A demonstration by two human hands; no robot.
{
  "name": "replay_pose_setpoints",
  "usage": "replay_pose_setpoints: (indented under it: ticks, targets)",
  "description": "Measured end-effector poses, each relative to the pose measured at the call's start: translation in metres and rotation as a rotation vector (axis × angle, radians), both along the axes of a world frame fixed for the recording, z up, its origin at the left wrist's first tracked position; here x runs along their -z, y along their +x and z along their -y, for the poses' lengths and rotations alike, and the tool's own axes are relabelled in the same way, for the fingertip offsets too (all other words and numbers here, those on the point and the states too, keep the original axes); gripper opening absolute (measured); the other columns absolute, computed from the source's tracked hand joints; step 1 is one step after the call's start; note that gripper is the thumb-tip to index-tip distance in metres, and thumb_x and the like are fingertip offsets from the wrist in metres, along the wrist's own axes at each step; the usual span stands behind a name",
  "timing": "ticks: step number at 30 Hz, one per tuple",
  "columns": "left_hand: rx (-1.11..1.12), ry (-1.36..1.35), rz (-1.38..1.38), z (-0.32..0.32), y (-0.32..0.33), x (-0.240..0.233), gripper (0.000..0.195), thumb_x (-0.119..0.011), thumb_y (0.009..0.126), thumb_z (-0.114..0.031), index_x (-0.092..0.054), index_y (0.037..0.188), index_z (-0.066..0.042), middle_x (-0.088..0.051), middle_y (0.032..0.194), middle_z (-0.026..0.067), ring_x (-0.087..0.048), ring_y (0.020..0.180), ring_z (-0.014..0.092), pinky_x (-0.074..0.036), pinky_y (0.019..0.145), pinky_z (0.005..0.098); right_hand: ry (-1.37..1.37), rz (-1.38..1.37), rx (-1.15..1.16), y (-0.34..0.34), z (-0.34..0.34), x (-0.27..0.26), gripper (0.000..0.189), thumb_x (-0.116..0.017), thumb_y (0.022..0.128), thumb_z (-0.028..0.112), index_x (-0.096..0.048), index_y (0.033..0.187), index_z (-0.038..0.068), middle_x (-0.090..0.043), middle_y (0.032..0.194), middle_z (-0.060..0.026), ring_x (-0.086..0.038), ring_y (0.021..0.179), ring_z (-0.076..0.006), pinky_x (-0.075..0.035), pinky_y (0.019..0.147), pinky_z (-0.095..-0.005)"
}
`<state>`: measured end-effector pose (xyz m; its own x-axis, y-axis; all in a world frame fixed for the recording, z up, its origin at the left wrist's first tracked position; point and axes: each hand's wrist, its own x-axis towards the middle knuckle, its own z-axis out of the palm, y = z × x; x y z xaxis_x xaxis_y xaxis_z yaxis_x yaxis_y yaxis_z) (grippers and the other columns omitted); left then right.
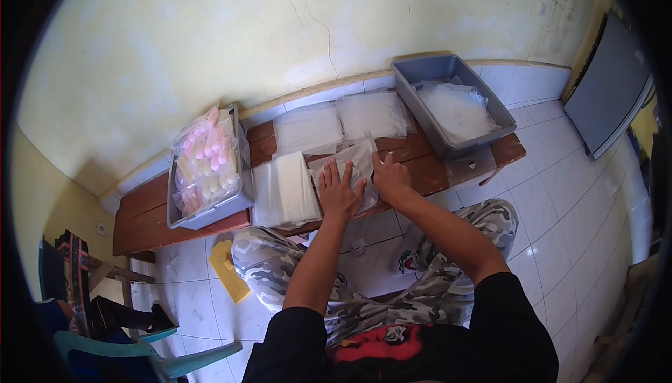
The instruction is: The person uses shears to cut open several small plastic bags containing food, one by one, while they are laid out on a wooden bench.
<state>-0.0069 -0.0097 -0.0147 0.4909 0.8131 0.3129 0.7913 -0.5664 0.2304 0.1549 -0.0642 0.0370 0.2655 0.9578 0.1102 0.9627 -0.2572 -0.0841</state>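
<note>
My left hand [338,194] lies flat with spread fingers on a clear plastic bag [359,155] at the front of the wooden bench. At the bag's right edge is my right hand [391,177], its index finger stretched along that edge and its other fingers bent. Whether it pinches the plastic is hard to tell. Left of the bag lies a stack of whitish plastic bags [286,189]. Behind are two more bag stacks, a left one [307,128] and a right one [373,114].
A grey tub [210,217] at left holds bagged pink and cream items [207,152]. Another grey tub [454,144] at right contains loose plastic bags [457,110]. The brown bench [152,220] stands along the wall. A green plastic chair [194,362] and a seated person's leg [126,315] are at lower left.
</note>
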Motion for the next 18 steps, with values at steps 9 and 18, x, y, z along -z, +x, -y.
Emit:
replay_pose_setpoints:
  ticks: [9,18]
  targets:
    - [-0.010,-0.034,-0.009,-0.001,0.000,-0.002,0.073,-0.049,0.103,-0.060,-0.042,0.163,-0.020,-0.028,0.170,0.0276,-0.022,0.160,0.042,-0.013,0.130,0.0511,0.074,-0.048,0.021,0.053,0.008,-0.016,0.056,-0.057,0.100,0.022,-0.047,0.155,0.014,-0.063,0.120,-0.0224,-0.074,0.093,-0.0433,-0.061,0.079,-0.0535]
    - [-0.004,-0.023,-0.012,0.001,-0.001,-0.003,0.073,-0.050,0.103,-0.059,-0.043,0.163,-0.018,-0.028,0.170,0.0282,-0.023,0.160,0.042,-0.015,0.130,0.0514,0.007,-0.040,-0.023,0.038,0.054,-0.011,0.047,-0.056,0.097,0.016,-0.061,0.144,0.012,-0.063,0.116,-0.0171,-0.075,0.085,-0.0390,-0.061,0.075,-0.0524]
